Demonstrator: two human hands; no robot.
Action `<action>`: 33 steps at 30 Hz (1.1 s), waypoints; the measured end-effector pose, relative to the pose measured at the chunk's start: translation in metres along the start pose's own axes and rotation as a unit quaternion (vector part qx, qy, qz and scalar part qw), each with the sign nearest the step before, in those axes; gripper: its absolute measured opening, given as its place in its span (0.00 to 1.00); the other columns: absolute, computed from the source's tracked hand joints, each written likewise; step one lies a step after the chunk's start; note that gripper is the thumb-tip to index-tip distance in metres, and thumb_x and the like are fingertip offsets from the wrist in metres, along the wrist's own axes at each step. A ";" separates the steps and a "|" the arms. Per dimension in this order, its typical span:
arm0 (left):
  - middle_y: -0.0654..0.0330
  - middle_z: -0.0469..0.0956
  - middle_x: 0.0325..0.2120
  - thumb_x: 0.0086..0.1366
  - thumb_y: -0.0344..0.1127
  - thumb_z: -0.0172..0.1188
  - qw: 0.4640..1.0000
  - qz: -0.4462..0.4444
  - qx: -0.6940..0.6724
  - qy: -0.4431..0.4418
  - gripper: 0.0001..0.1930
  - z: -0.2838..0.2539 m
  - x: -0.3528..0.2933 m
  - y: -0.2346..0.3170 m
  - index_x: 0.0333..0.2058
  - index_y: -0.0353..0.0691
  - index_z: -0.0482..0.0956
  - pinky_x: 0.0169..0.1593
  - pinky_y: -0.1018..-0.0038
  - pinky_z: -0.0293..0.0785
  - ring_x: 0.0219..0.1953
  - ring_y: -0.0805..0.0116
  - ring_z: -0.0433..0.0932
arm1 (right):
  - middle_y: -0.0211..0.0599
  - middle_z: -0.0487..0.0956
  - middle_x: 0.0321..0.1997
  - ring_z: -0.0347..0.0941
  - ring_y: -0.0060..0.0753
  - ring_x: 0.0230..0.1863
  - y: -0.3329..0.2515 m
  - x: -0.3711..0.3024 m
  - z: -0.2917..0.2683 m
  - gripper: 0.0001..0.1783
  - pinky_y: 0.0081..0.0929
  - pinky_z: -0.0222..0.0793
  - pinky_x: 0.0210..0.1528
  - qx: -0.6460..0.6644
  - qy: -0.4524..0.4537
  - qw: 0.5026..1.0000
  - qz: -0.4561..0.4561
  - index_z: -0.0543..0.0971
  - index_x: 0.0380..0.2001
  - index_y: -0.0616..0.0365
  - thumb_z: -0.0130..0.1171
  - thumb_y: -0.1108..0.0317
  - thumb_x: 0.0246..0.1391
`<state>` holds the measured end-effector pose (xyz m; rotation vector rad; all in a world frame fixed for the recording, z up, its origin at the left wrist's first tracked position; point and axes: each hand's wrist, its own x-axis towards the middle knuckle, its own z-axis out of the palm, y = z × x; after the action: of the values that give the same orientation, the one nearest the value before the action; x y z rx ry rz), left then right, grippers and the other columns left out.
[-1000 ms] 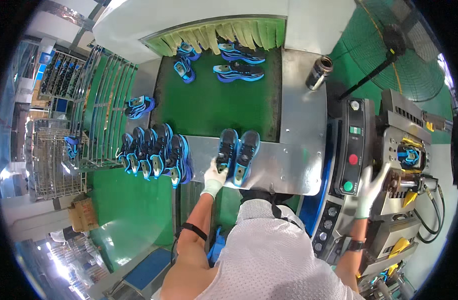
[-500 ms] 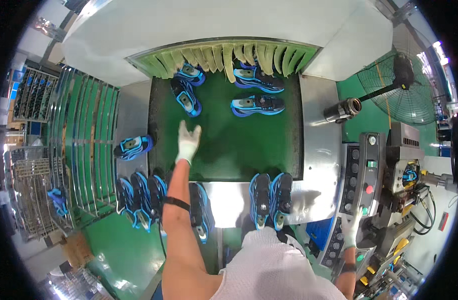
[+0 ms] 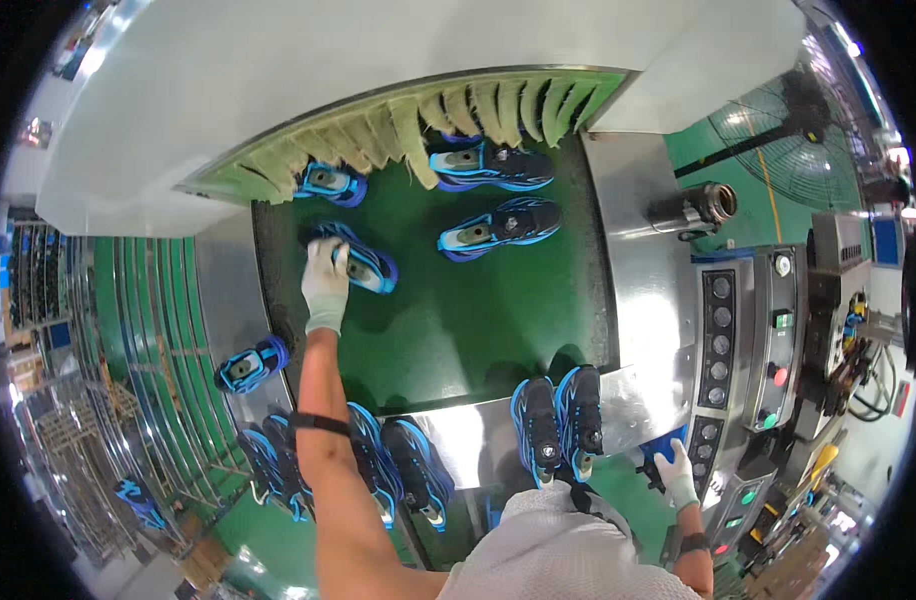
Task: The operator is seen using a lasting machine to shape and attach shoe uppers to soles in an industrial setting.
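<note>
My white-gloved left hand reaches over the green conveyor belt, its fingers closed on the side of a blue and black sneaker. Part of that sneaker is hidden under the fingers. Another sneaker lies farther back, partly beneath the fringe curtain. To the right on the belt rest two more sneakers, a nearer one and a farther one. My gloved right hand is low at the right, fingers apart and holding nothing visible, next to a blue object beside the control panel.
Two sneakers stand on the metal ledge near me; several more line its left part. One sneaker lies on the left side rail. At right are a dark flask, a control panel and a fan.
My left hand has moved from open over the belt onto the sneaker and closed on it. My right hand has come away from the control panel's buttons. The whole view has turned slightly.
</note>
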<state>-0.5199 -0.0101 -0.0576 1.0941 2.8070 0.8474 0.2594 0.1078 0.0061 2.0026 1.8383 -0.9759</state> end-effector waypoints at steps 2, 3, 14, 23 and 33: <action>0.55 0.76 0.44 0.68 0.44 0.59 1.000 -0.005 -0.019 0.005 0.12 -0.004 -0.031 0.021 0.43 0.44 0.79 0.47 0.60 0.75 0.45 0.50 0.78 | 0.59 0.70 0.65 0.66 0.51 0.68 -0.029 0.003 0.002 0.36 0.35 0.59 0.69 0.012 -0.004 0.997 -0.073 0.68 0.61 0.69 0.66 0.63 0.53; 0.55 0.76 0.44 0.68 0.45 0.59 1.000 -0.014 -0.018 -0.012 0.12 -0.004 -0.044 0.026 0.43 0.44 0.79 0.47 0.60 0.75 0.45 0.49 0.78 | 0.59 0.70 0.65 0.66 0.51 0.68 -0.047 -0.001 0.002 0.36 0.35 0.59 0.69 0.022 0.003 0.997 -0.072 0.68 0.61 0.69 0.66 0.63 0.53; 0.58 0.79 0.39 0.61 0.39 0.66 0.904 0.288 -0.181 -0.259 0.09 -0.040 -0.202 0.378 0.39 0.45 0.83 0.43 0.65 0.78 0.40 0.56 0.82 | 0.57 0.73 0.57 0.70 0.54 0.60 -0.194 -0.110 -0.047 0.44 0.42 0.66 0.62 0.100 0.139 0.894 -0.413 0.64 0.64 0.63 0.72 0.62 0.45; 0.48 0.77 0.52 0.61 0.31 0.66 0.617 0.543 -0.398 -0.408 0.25 -0.054 -0.347 0.657 0.57 0.36 0.74 0.48 0.68 0.79 0.43 0.57 0.81 | 0.49 0.80 0.36 0.79 0.35 0.37 0.005 -0.147 -0.123 0.34 0.32 0.75 0.44 0.434 0.220 0.871 -0.067 0.74 0.45 0.67 0.72 0.49 0.47; 0.48 0.73 0.56 0.67 0.26 0.59 0.565 0.503 -0.438 -0.486 0.27 -0.016 -0.510 0.826 0.64 0.34 0.64 0.58 0.65 0.75 0.55 0.56 0.77 | 0.40 0.76 0.58 0.77 0.32 0.53 0.213 -0.300 -0.111 0.35 0.30 0.73 0.56 0.868 0.253 0.408 -0.130 0.65 0.65 0.66 0.61 0.70 0.54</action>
<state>0.3775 0.1641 0.2694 1.9163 0.5164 0.9332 0.5024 -0.0977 0.2221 2.8671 0.6404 -3.8384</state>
